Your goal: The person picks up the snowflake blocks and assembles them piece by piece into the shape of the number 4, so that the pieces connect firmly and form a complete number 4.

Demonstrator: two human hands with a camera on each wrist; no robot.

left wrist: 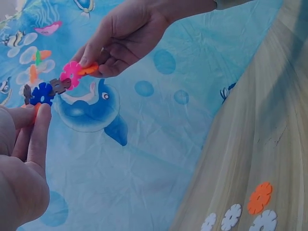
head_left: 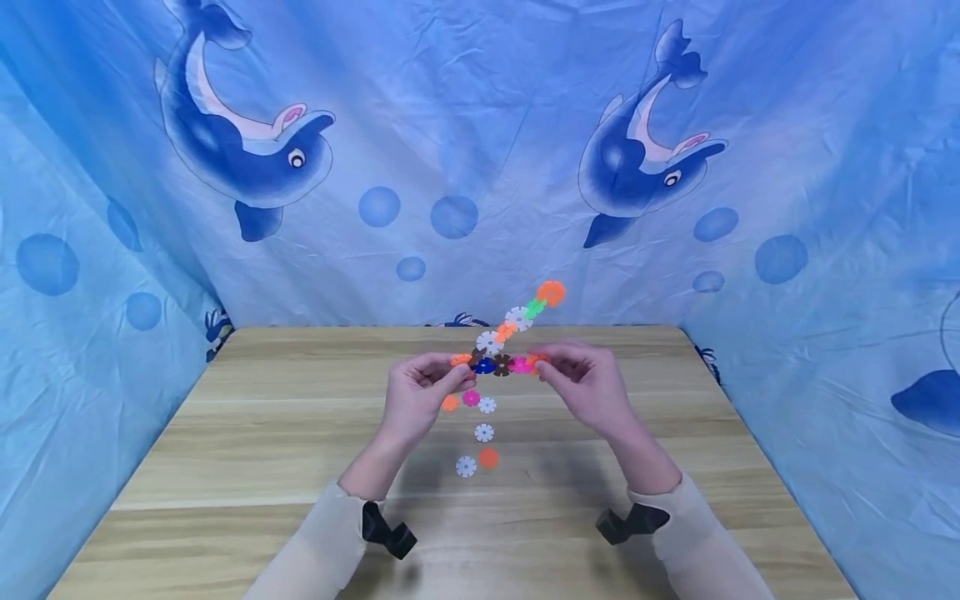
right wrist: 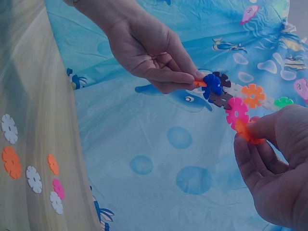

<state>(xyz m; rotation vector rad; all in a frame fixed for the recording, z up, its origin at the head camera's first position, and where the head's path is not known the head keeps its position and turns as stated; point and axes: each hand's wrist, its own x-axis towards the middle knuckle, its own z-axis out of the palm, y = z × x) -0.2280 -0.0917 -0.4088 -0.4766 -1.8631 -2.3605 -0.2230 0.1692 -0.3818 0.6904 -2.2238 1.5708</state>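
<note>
Both hands hold up a joined chain of notched plastic interlocking discs. My left hand (head_left: 416,396) pinches an orange interlocking disc (right wrist: 199,83) at the chain's left end. At the opposite end, my right hand (head_left: 588,387) pinches another orange interlocking disc (right wrist: 248,134) between thumb and fingers. Between them run a blue disc (left wrist: 42,94), a brown disc (head_left: 502,365) and a pink disc (right wrist: 237,113). From a second brown disc near the left hand, a branch slants up and right through white discs (head_left: 518,318), an orange one and a green disc (head_left: 536,309) to an orange tip disc (head_left: 551,293).
Loose discs lie on the wooden table (head_left: 247,433) below the hands: a pink disc (head_left: 471,398), two orange ones and several white ones, including a white disc (head_left: 466,467) nearest me. Blue cloth printed with dolphins (head_left: 247,142) surrounds the table's back and sides.
</note>
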